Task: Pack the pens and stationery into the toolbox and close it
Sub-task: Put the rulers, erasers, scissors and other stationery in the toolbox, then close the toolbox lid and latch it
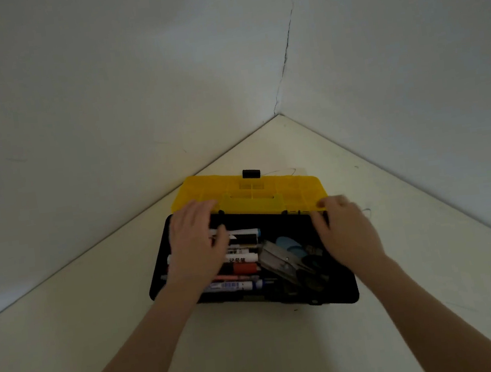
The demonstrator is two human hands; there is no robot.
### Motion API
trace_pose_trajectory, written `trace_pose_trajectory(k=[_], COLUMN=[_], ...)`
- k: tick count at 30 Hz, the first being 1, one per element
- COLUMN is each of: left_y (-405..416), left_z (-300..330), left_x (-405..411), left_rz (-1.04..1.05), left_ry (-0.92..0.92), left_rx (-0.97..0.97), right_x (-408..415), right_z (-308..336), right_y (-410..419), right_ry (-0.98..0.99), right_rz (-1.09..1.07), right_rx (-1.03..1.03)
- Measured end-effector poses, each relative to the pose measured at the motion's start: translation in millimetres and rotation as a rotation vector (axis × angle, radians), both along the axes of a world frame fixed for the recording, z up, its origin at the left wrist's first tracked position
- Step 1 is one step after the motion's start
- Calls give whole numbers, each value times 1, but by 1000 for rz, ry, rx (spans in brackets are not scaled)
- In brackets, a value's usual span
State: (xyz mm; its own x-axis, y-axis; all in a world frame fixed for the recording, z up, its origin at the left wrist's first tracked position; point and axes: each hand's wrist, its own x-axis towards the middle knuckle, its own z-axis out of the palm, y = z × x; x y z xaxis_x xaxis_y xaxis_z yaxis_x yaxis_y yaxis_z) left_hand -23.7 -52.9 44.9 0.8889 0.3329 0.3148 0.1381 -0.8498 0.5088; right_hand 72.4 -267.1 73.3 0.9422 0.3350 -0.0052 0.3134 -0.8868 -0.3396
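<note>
Two pale plaster walls [101, 80] meet in a corner, with a thin dark crack [286, 54] running up the joint. Pushed into that corner is a cream-white tabletop [289, 350], dimly lit.

On the table, near the corner, sits the black plastic toolbox [348, 292], its lid raised. The yellow plastic lid [269, 190] tilts back on the far side, a small black latch [251, 173] standing up at its top edge.

Both bare forearms reach in from the near side. The left hand [197, 247] lies over the left part of the open box, fingers stretched up onto the left end of the lid's near edge, thumb pointing inward over the pens. The right hand [347, 232] is at the lid's right end, fingers bent over its edge there; it is blurred, so I cannot tell how firmly it holds. The hands are well apart, one at each end of the lid.

Inside the box, on the left, marker pens [241, 266] lie side by side, white, red and blue-capped. Just right of them is a grey metal stapler-like tool [278, 262], beside a pale blue rounded object [291, 245] that I cannot identify.
</note>
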Motion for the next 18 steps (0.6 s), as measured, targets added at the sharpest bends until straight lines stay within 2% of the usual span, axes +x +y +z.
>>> trace_pose_trajectory(k=[2,5,6,7,10,14,18], left_y=[24,56,62,67,69,70,72], left_z=[6,6,3,2,-3,1,11], left_x=[9,22,24,27,36,53,68], left_rz=[60,67,97,152,317,325,280], left_ry=[61,183,243,327,537,330,204], left_rx=[0,-80,-169,-304,-743,-996,-1071], right_x=[19,39,45,53,70,85,98], right_z=[-11,-15,-12,-11,-19,-24,-8], right_y=[-5,3,4,5,7,10,14], right_ry=[215,807,919,954,943,984,744], right_rz=[-183,-544,-633,-681,-698,-640,-536], right_rx=[130,647,795,873,906,937,991])
